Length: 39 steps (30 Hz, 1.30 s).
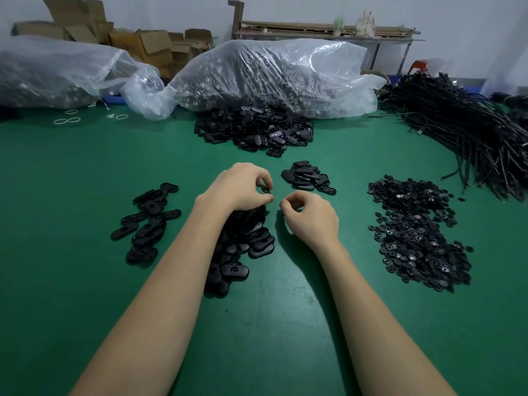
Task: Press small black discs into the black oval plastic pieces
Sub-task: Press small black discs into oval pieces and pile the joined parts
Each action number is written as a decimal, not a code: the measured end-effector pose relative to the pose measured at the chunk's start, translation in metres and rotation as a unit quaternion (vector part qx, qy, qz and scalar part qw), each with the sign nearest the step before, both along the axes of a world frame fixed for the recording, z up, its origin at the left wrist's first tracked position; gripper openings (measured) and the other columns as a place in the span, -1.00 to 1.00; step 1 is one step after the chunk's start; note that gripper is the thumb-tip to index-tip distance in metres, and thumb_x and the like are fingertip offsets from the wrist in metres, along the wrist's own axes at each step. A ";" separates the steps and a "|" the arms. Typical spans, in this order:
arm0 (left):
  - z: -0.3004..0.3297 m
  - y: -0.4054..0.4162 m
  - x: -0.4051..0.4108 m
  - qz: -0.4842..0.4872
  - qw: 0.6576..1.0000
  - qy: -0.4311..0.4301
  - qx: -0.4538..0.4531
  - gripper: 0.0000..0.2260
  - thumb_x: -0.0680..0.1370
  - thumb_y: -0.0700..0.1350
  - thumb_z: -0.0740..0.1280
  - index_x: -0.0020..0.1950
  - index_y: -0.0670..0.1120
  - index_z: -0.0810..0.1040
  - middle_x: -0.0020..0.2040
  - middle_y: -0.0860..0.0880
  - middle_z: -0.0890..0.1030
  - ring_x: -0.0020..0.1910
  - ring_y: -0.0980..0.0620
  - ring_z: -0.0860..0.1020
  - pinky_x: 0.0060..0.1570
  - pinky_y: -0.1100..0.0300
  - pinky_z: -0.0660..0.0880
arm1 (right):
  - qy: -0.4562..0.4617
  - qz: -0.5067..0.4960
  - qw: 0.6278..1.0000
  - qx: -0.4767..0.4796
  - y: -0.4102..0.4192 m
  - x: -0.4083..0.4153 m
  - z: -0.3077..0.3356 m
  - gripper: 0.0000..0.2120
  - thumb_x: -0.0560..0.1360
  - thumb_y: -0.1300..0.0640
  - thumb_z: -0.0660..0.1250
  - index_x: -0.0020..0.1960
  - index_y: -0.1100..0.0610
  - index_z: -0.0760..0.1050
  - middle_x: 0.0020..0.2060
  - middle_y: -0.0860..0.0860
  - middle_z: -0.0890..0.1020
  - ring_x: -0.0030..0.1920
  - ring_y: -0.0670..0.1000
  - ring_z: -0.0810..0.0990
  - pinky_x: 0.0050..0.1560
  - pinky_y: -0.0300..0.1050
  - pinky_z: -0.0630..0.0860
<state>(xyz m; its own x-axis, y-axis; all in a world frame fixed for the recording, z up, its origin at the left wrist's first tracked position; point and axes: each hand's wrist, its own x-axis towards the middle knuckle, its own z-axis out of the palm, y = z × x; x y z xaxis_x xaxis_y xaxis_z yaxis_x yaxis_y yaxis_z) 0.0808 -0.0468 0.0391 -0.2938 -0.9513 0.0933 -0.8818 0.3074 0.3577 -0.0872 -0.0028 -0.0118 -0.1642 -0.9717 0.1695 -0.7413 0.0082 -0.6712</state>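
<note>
Left hand (243,185) grip pinching oval piece (265,190), right hand (310,215) curled, bag (271,75) holding black parts

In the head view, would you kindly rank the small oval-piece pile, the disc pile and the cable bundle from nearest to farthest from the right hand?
From the right hand:
1. small oval-piece pile, just beyond the hand, slightly to its right.
2. disc pile, farther out to the right.
3. cable bundle, far right, toward the back of the table.
</note>
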 end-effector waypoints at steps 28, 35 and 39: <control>-0.057 0.052 -0.105 0.029 0.838 0.541 0.062 -0.71 0.55 -0.25 0.44 0.23 0.01 0.66 0.17 0.02 0.68 0.00 0.27 0.65 -0.03 0.41 0.55 | 0.021 -0.264 0.960 0.091 0.026 -0.126 0.035 -0.76 0.43 0.18 0.41 0.02 -0.07 0.70 -0.06 -0.02 0.72 -0.07 0.07 0.61 -0.12 -0.16 0.42; -0.055 0.054 -0.104 0.019 0.826 0.560 0.066 -0.70 0.52 -0.28 0.46 0.17 0.05 0.65 0.07 0.17 0.68 -0.02 0.27 0.66 -0.05 0.35 0.58 | 0.002 -0.288 0.953 0.089 0.025 -0.126 0.031 -0.80 0.47 0.15 0.41 -0.03 -0.09 0.74 -0.07 -0.03 0.73 -0.03 0.09 0.67 -0.12 -0.14 0.44; -0.057 0.052 -0.103 0.018 0.825 0.561 0.064 -0.69 0.51 -0.28 0.48 0.12 0.09 0.64 0.06 0.15 0.69 0.00 0.20 0.68 -0.02 0.33 0.58 | 0.010 -0.278 0.957 0.082 0.025 -0.126 0.031 -0.85 0.48 0.14 0.40 -0.06 -0.06 0.70 -0.10 -0.05 0.73 -0.06 0.06 0.66 -0.12 -0.15 0.46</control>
<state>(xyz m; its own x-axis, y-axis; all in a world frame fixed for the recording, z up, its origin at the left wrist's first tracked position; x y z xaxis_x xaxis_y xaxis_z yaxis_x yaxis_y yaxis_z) -0.0227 0.0055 -0.0175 -0.0619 -0.9809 0.1843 0.0192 0.1835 0.9828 -0.2127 0.0220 0.0195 -0.6616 -0.7492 0.0313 -0.6048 0.5085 -0.6129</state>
